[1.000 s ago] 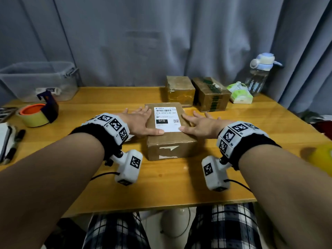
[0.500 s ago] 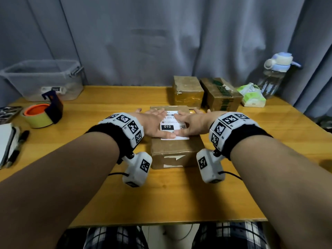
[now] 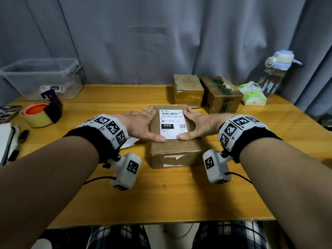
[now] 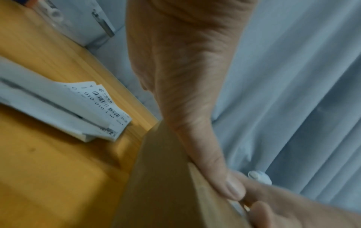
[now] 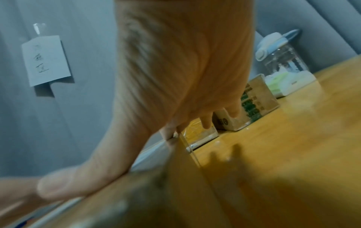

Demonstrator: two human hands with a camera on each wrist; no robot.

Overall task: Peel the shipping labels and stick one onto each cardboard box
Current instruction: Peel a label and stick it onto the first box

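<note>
Cardboard box [image 3: 175, 144]: mid-desk [image 3: 161, 198], between my hands
Label [image 3: 173, 125]: flat on its top
Left hand [image 3: 142, 124]: flat, thumb on label's left corner
Right hand [image 3: 201, 124]: flat, thumb on right corner

Tape roll [image 3: 38, 115] and clear bin [image 3: 42, 79] at left; water bottle [image 3: 274, 72], tissue pack [image 3: 253, 94] at right.

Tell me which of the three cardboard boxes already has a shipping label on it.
The nearest box, between both hands: a white label covers its top. The two boxes behind it show none.
</note>
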